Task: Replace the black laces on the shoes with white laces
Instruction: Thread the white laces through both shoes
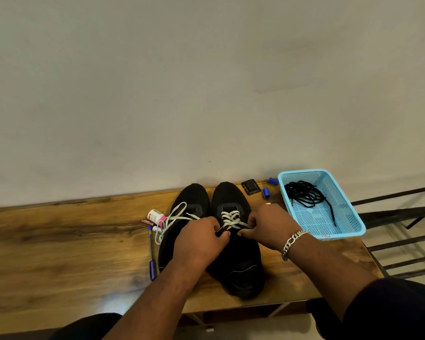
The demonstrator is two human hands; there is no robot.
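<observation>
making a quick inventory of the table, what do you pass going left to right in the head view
blue pen → small white bottle → left shoe → right shoe → blue basket holding black laces

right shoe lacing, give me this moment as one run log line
step: lacing right shoe | left hand: pinches white lace | right hand: pinches white lace | black laces: in basket
</observation>
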